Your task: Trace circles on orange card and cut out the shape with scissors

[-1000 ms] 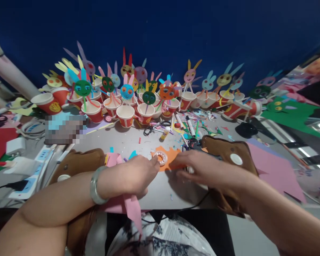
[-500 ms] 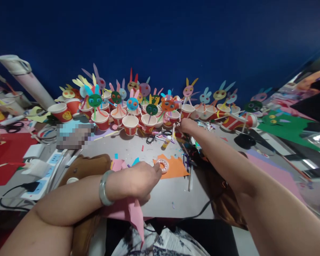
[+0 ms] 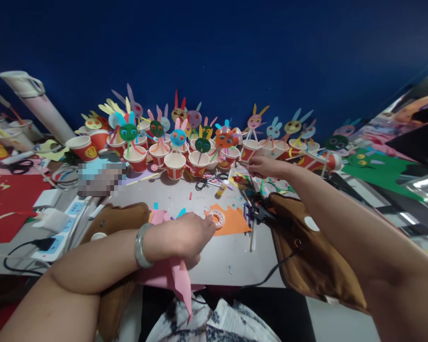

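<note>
My left hand is closed, its fingertips at the near-left edge of a small white-and-pink ring, which looks like a roll of tape. That ring lies over a torn-edged orange paper sheet. Folded pink paper hangs below my left palm, over the table edge. Farther back on the right, my right hand reaches down with fingers apart among paper scraps and small tools. Black-handled scissors and a yellow glue stick lie to its left.
Red paper cups with paper rabbit faces line the blue wall. Brown padded pouches flank the work spot. At left are a power strip, chargers and a tall flask. A black cord crosses the table's front edge.
My right hand has shifted right and its fingers have come into fuller view. Its forearm has swung away, uncovering the right brown pouch. My left hand stays by the ring.
</note>
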The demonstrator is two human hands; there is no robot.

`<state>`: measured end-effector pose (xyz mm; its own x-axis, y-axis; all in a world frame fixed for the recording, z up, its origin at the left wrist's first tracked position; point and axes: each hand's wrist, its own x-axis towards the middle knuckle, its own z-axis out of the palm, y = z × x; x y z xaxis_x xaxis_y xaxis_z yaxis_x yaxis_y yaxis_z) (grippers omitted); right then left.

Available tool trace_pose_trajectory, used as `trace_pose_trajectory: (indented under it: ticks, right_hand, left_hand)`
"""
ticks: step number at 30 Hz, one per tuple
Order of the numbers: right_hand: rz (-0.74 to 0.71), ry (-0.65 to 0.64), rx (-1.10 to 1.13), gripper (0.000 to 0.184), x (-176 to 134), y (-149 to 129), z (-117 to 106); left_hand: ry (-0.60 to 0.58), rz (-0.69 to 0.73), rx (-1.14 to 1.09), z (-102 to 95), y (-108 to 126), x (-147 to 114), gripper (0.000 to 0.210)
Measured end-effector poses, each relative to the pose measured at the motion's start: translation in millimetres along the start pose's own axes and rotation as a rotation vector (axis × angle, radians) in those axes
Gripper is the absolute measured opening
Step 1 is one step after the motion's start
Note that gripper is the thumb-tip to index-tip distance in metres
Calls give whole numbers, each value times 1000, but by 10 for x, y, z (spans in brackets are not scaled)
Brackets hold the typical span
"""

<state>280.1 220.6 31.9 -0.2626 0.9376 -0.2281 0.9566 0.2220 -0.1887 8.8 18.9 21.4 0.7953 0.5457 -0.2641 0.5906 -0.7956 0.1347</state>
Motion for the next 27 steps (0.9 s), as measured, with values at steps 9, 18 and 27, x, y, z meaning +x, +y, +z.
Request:
trace_pose_trajectory:
  ticks: [9, 18, 27]
  right_hand:
    - [-105, 94, -107, 32, -118, 93, 41]
    - [-181, 140, -180, 41, -87, 222, 166]
    - [-109, 234, -153, 41, -18, 326, 259]
  left_hand:
    - [-83, -32, -3, -127, 39, -17, 56]
    - [-90, -31, -4, -110, 26, -11, 55]
    - [-122, -20, 8, -175, 36, -26, 55]
